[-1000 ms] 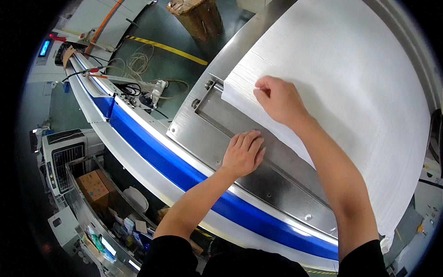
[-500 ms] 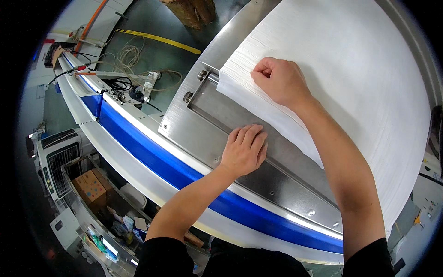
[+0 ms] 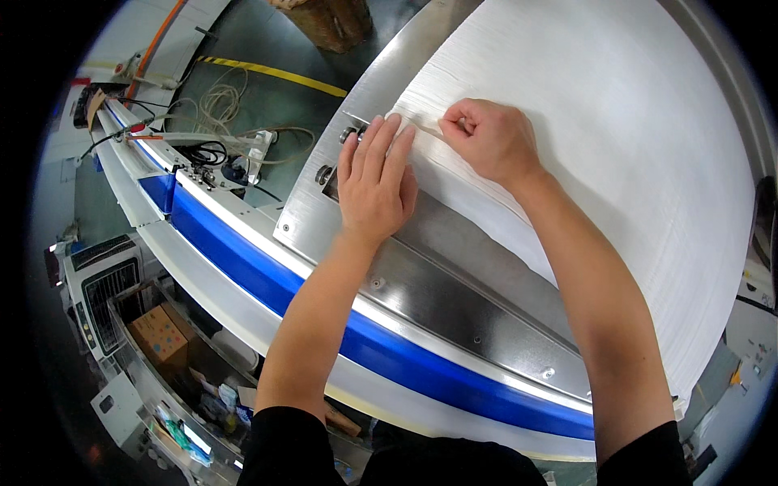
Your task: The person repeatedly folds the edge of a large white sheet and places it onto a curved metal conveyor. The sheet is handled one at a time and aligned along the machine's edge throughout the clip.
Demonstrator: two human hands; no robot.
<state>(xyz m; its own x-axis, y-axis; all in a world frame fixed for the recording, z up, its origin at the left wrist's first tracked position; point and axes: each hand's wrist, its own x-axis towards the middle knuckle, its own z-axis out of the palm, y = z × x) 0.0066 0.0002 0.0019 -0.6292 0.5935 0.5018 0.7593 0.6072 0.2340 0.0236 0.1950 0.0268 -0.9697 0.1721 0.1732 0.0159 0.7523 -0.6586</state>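
Note:
A thick stack of white sheets, paper or cloth (image 3: 616, 146), covers much of the metal table (image 3: 454, 300). My right hand (image 3: 492, 139) rests on the stack near its front left edge. Its fingers are curled closed, and whatever they may pinch is hidden. To its left, my left hand (image 3: 377, 180) lies with fingers stretched out, fingertips at the left corner of the stack. Beside those fingers, a round metal knob (image 3: 324, 174) sits on the frame of the table. A loose white flap (image 3: 494, 219) hangs over the front edge of the stack.
A blue band (image 3: 235, 251) and white rail run along the table's near side. Coiled cables (image 3: 219, 109) lie on the floor at the left, near yellow-black tape (image 3: 275, 74). Lower left, a bin holds a cardboard box (image 3: 160, 334). A brown cylindrical object (image 3: 328, 20) stands far off.
My left hand has moved up and left from the bare metal to the corner of the stack, its fingers straightening. The right hand stays closed in nearly the same place.

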